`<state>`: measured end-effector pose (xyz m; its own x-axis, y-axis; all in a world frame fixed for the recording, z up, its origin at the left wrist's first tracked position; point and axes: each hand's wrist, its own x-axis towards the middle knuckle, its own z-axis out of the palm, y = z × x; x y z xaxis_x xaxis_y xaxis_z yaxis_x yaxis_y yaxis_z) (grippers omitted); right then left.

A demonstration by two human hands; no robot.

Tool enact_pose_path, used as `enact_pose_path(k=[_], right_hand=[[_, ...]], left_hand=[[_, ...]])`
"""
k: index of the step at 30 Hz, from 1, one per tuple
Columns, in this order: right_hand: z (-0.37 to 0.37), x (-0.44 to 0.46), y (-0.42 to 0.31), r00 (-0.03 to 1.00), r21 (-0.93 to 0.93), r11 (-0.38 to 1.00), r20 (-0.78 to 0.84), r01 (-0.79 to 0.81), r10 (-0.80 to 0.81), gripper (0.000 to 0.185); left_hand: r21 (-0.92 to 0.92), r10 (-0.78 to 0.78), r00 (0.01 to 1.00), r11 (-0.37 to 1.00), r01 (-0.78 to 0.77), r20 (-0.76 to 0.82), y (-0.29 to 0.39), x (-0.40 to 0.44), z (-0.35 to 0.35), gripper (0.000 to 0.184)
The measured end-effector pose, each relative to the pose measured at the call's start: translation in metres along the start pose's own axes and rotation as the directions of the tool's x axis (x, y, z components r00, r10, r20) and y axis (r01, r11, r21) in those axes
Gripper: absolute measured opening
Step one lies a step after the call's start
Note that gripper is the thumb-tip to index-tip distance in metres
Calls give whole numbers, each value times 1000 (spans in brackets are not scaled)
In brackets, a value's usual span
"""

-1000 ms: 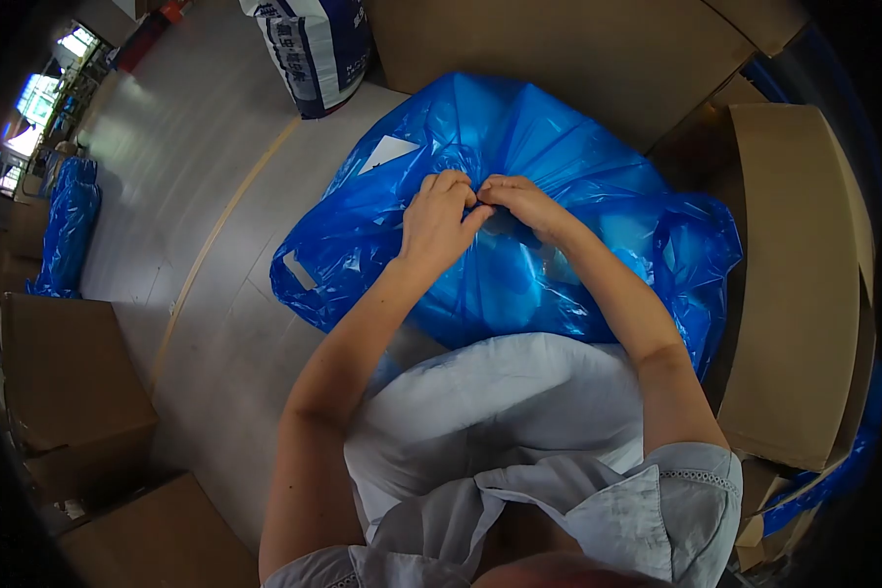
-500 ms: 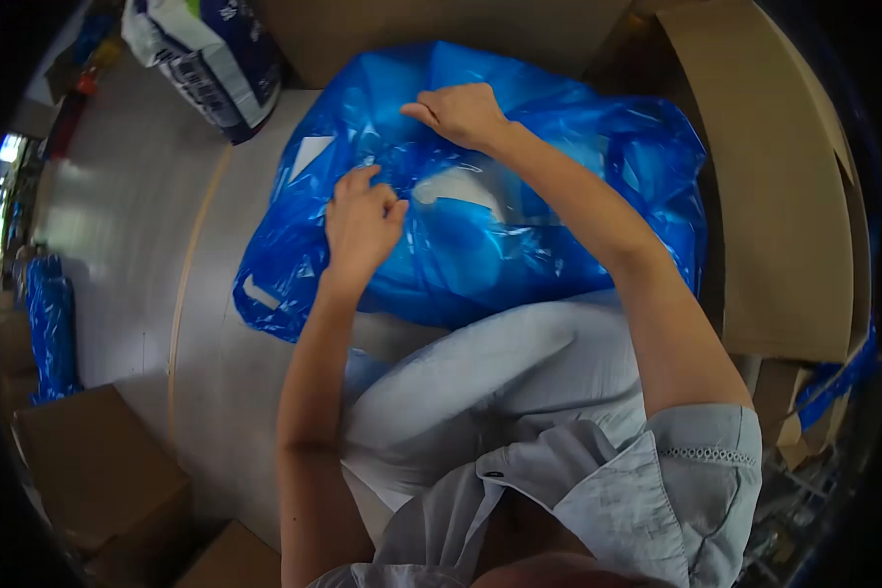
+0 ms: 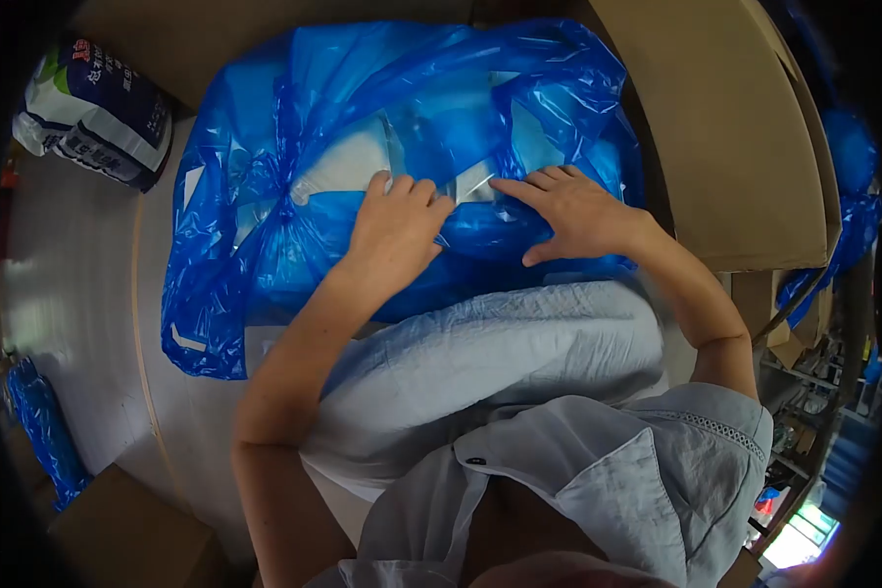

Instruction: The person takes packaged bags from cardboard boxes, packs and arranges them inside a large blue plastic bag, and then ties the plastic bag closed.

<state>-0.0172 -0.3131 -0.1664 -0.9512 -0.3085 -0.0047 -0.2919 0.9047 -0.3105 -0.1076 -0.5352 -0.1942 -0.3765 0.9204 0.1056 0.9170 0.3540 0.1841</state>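
Observation:
A large blue translucent plastic bag [image 3: 363,59] lies in front of my bent legs, bulging over its contents. Its plastic is gathered into a twisted knot [image 3: 284,191] on the left side. Pale, whitish contents [image 3: 348,162] show through the film; their kind I cannot make out. My left hand [image 3: 392,230] is on the middle of the bag, fingers bent and closed on the plastic. To its right, my right hand [image 3: 578,211] rests on the bag with fingers stretched and thumb apart, holding nothing.
A tall cardboard box [image 3: 735,137] stands close on the right. At upper left is a printed white and dark-blue sack [image 3: 108,118]. Another cardboard box [image 3: 137,529] and a blue plastic bundle [image 3: 44,431] lie at lower left on the grey floor [image 3: 98,323].
Both hands have moved off the knot area toward the bag's near middle, my right hand coming down and to the right. The gathered knot now shows. My view has shifted.

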Motion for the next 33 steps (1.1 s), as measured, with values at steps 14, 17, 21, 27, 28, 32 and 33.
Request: enact_pose_path(k=[14,17,21,27,28,32,33], right_hand=[[-55,43,-22,857,404,886,514,-229,-13,49],[0,28,-10,747,699,429,660,-572,-80,55],[5,26,-12,755,754,-56,656,-655,0,35],[-47,59,-53,997,913,407,12,-43,80,16],[-48,66,-65,999,904,425,-47,48,-13,17],[-64,78,-40,904,797,476,-428,371,12,22],[-66,77,-17,890,692,675,-441,256,114,32]], left_hand=[[-816,-22,998,575,63,62,20,-9,-44,10],[-877,-77,997,480,30,-8,20,-10,-41,12],[-946,-463,873,323,5,-153,25,-7,-29,27],[-779,-289,942,545,310,173,18,1,-41,48],[-727,-235,937,591,350,259,21,4,-47,49],[-985,-278,957,128,119,79,24,0,-50,36],[-995,-206,973,-21,99,101,17,-3,-38,34]])
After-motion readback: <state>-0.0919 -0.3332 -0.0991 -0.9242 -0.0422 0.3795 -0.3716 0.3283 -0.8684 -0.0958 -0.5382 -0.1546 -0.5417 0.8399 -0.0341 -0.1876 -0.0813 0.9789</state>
